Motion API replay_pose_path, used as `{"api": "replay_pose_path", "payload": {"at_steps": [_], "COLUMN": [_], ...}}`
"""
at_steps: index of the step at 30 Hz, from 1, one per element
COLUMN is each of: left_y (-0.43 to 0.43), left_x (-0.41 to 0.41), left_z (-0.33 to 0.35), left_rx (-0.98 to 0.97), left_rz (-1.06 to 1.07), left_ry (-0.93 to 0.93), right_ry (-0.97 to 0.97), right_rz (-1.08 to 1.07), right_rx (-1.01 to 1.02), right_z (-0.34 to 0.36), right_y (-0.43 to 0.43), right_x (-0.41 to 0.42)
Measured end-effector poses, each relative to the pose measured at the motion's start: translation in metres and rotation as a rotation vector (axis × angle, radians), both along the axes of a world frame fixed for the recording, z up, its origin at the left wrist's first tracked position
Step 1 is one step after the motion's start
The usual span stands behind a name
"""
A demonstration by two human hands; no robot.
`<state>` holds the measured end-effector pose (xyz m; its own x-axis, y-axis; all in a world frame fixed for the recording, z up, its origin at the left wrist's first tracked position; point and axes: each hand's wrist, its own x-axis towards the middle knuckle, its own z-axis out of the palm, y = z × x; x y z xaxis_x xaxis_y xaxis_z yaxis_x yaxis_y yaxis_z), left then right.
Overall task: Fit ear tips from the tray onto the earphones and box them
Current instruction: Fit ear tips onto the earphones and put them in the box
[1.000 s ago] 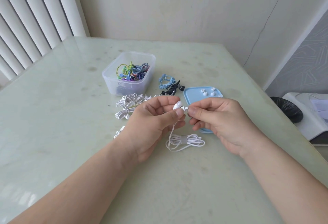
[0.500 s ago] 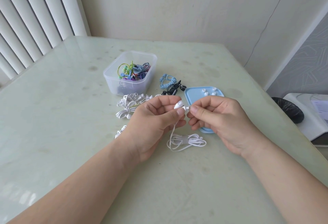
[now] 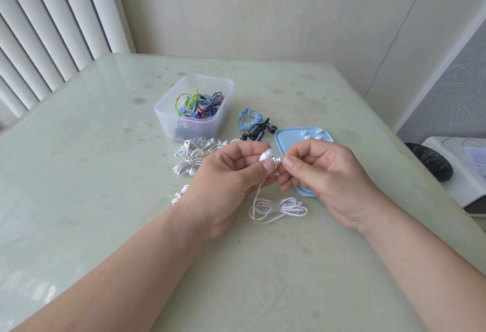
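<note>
My left hand [image 3: 231, 174] pinches a smooth white plastic earbud [image 3: 265, 154] — thumb and forefinger closed — while my right hand [image 3: 323, 174] pinches narrowly at its nozzle, bundled white cable [image 3: 278, 206] dangling.

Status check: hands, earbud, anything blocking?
Left hand pinching white earbud. Right hand pressing ear tip at its nozzle. Bundled cable on table, nothing blocking.
</note>
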<state>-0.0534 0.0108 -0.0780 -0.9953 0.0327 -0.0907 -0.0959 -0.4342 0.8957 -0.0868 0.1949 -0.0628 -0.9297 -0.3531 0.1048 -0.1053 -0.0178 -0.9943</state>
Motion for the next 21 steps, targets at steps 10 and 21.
{"api": "replay_pose_path", "payload": {"at_steps": [10, 21], "left_y": [0.0011, 0.0032], "left_x": [0.0013, 0.0017], "left_z": [-0.0005, -0.0015], "left_rx": [-0.054, -0.150], "left_rz": [0.031, 0.089], "left_ry": [-0.002, 0.001], "right_ry": [0.102, 0.223], "right_rz": [0.024, -0.049], "right_rx": [0.062, 0.259], "right_z": [-0.0005, 0.0014], "right_y": [-0.0008, -0.0007], "right_x": [0.0015, 0.0032]}}
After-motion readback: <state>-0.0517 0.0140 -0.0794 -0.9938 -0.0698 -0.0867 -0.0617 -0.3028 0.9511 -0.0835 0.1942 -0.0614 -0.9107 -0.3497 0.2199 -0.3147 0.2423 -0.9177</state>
